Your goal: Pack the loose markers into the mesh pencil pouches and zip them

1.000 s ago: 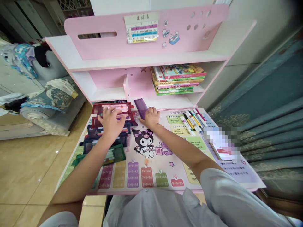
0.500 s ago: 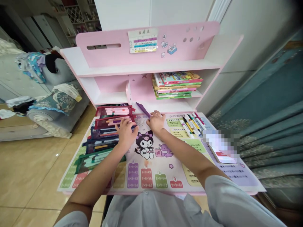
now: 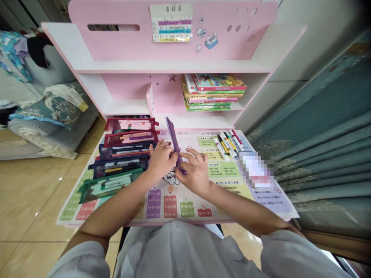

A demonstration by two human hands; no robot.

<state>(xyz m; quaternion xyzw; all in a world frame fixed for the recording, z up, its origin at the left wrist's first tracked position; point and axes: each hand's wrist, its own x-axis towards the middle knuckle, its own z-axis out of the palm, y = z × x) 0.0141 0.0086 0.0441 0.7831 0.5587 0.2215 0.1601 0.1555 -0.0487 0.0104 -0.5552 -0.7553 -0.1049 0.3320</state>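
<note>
Both my hands hold a flat purple mesh pouch on edge above the middle of the desk mat. My left hand pinches its lower left side and my right hand grips its near end. Just left of my hands lie several mesh pen pouches, red, purple, dark blue and green, overlapping and filled with pens. Several loose markers lie on the mat to the right.
The pink desk has a shelf unit behind the mat, with a stack of books in its right bay. A blurred-out object lies at the mat's right. A sofa with cushions stands left; a curtain hangs right.
My right hand lifted the purple pouch off the desk's back and drew it toward me. My left hand left the filled pouches and joined it on the purple pouch.
</note>
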